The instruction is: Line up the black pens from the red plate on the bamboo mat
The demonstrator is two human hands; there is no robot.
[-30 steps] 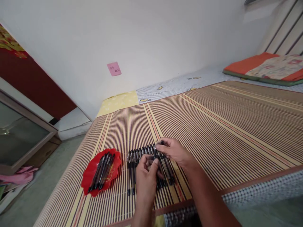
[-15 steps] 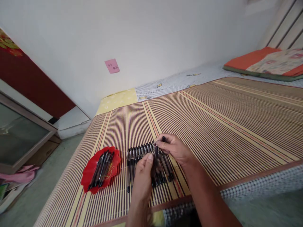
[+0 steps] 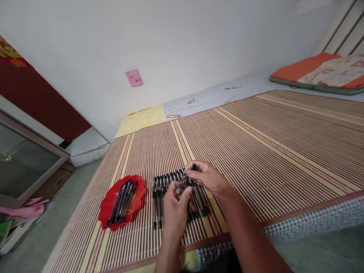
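Two hands (image 3: 174, 212) (image 3: 209, 178), one red plate (image 3: 104, 214), pens (image 3: 156, 197) too crowded to count.

Black pen (image 3: 194, 166) tilted, just over row of blk pens (image 3: 162, 187) lying side-by-side on mat (image 3: 256, 151).

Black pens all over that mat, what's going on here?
A person works over a row of black pens lying side by side on a striped mat. The right hand pinches the top of one pen; the left hand curls on the row just below it. More pens lie in a red plate to the left.
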